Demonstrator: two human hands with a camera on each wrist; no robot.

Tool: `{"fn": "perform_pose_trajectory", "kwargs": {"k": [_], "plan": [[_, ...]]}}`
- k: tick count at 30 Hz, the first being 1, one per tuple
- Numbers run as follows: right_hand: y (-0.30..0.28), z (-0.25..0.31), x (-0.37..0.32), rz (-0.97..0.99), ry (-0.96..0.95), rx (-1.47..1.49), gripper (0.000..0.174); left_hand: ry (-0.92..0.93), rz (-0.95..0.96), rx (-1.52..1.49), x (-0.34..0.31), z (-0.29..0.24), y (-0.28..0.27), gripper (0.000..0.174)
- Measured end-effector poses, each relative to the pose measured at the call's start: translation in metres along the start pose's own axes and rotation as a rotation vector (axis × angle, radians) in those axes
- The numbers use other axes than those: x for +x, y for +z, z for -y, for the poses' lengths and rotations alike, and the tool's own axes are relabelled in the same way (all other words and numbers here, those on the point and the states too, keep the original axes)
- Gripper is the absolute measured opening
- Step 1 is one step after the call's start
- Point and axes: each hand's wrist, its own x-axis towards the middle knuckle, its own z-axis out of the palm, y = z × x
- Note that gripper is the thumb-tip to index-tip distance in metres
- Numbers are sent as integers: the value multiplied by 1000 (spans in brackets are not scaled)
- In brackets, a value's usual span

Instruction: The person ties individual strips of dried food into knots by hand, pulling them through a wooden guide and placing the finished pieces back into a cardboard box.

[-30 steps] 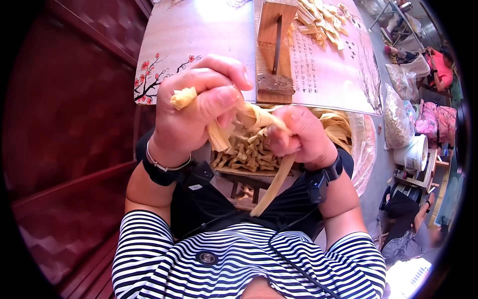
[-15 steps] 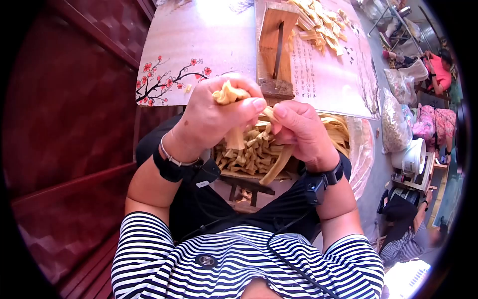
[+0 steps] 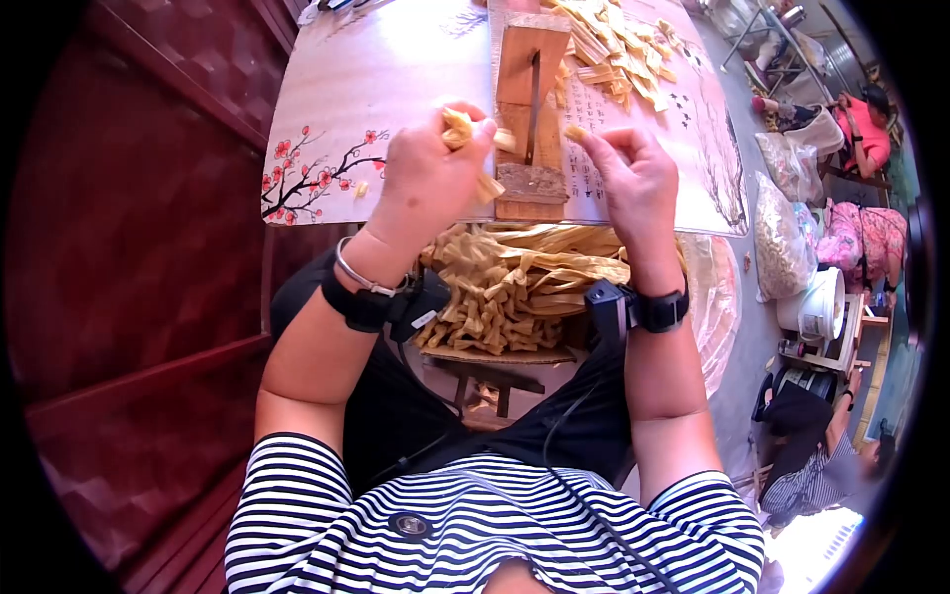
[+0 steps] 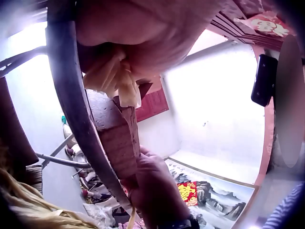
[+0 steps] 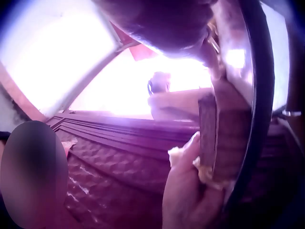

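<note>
My left hand [image 3: 430,178] grips a knotted, pale-yellow, flat strip [image 3: 458,129], its ends poking out beside the wooden stand. In the left wrist view the gathered strip [image 4: 114,81] fans out below the fingers. The wooden stand [image 3: 532,59] has a thin dark metal bar [image 3: 533,109] running along it, between the two hands. To its right, my right hand [image 3: 638,178] pinches the end of a yellow strip piece [image 3: 575,132] between thumb and forefinger. Below the hands lies a pile of knotted strips [image 3: 490,312], with long loose strips [image 3: 564,257] behind.
A tabletop with painted blossoms [image 3: 327,89] carries the stand and a heap of flat yellow strips [image 3: 618,49]. A dark red panelled door [image 3: 129,247] stands at the left. Plastic sacks [image 3: 787,238], a white bucket [image 3: 816,307] and seated people are on the right.
Both hands have moved forward from above the pile to the stand and come apart, one on each side. The long tail that hung from the right hand no longer shows there.
</note>
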Motion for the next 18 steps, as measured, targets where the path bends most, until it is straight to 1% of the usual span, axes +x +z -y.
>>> {"fn": "perform_pose_trajectory", "kwargs": {"k": [1, 3, 4, 5, 6, 8, 10, 11, 14, 15, 16, 17, 18], "plan": [[-6, 0, -3, 31, 33, 90, 18, 59, -19, -75, -2, 4, -2, 16], [-4, 11, -19, 37, -90, 193, 15, 176, -51, -225, -10, 13, -6, 15], [-1, 18, -29, 33, -144, 249, 14, 261, -33, -208, -17, 7, -8, 15], [-2, 23, -36, 92, -176, 265, 10, 347, -17, -192, -27, -5, -11, 15], [-6, 34, -40, 129, -261, 222, 8, 375, -2, -220, -32, -10, -9, 13], [-7, 41, -37, 179, -638, 126, 12, 432, 30, -276, -43, -20, -3, 11], [-3, 42, -39, 190, -852, 148, 15, 96, 237, -474, -57, -22, -5, 8], [-4, 45, -40, 215, -923, 124, 15, -32, 321, -497, -57, -15, -6, 8], [-17, 47, -45, 284, -974, 211, 15, -166, 865, -182, -52, -22, -2, 15], [-20, 44, -43, 280, -966, 214, 14, -116, 1080, -174, -53, -20, -1, 17], [-23, 41, -38, 277, -960, 216, 12, -176, 1194, -441, -61, -18, -2, 19], [-23, 39, -34, 275, -953, 221, 11, 1, 1295, -613, -60, -20, -3, 22], [-21, 36, -33, 185, -918, 216, 10, 183, 1385, -785, -58, -25, -6, 24]]}}
